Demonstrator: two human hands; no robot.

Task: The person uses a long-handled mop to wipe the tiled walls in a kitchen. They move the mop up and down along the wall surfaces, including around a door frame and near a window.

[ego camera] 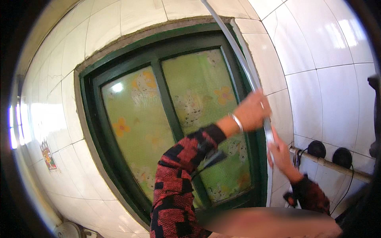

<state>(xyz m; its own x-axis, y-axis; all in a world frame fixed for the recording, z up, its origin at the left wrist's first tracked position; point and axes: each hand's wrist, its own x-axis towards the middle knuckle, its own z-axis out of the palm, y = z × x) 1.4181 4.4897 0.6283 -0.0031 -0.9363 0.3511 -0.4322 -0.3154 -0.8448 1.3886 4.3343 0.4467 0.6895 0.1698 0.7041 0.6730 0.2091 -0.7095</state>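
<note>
A slim silver metal pole slants from the top edge down to the right, in front of a green-framed window or door. My left hand, with a silver bangle at the wrist, is wrapped around its lower part and looks motion-blurred. Lower on the same pole, my right hand grips it with thumb and fingers. The pole's upper end lies outside the picture. Both arms wear red and black patterned sleeves. A dark object on a thin cord hangs by my left forearm; its kind is unclear.
Patterned green panes fill the dark green frame. White wall tiles surround it. At the right, a horizontal pipe runs along the wall near two black round objects. A colourful sticker is on the left wall. A blurred patch covers the bottom.
</note>
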